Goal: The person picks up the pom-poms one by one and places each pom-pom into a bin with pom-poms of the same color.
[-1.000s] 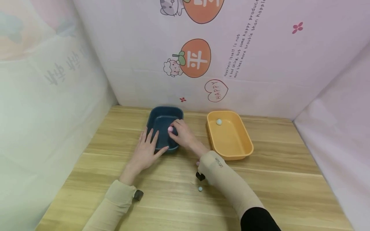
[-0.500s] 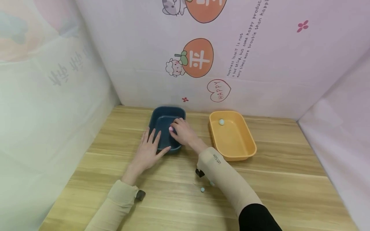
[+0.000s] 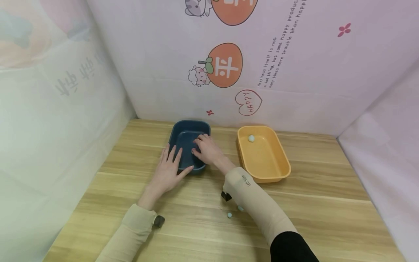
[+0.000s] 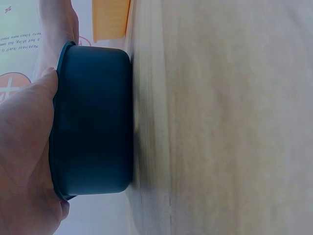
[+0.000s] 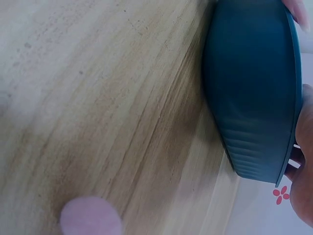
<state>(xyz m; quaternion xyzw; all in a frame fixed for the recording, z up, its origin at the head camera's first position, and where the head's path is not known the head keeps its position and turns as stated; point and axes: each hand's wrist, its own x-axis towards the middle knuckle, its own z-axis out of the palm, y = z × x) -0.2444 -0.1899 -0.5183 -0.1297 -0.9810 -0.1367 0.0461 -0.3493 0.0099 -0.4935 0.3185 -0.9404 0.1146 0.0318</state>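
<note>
My left hand (image 3: 167, 171) rests with spread fingers on the near left rim of a dark blue tray (image 3: 188, 124). Its fingertips reach over the inside. Over the tray's right side is my right hand (image 3: 207, 149), thumb and index finger apart, with no ball visible between them. The ball it pinched earlier is hidden from view. Seen from the right wrist, a pink ball (image 5: 91, 217) lies on the table nearby. Two pale blue balls (image 3: 229, 215) lie on the table near the right sleeve; the second ball (image 3: 240, 208) is partly behind it.
To the right stands a yellow tray (image 3: 266, 160) with one pale blue ball (image 3: 251, 138) at its far end. White printed cloth (image 3: 294, 105) walls off the wooden table (image 3: 320, 203) at the back and both sides.
The pink ball between my right thumb and index finger has gone from sight, and those fingers have parted. My left hand stays on the tray. The head view has shifted slightly.
</note>
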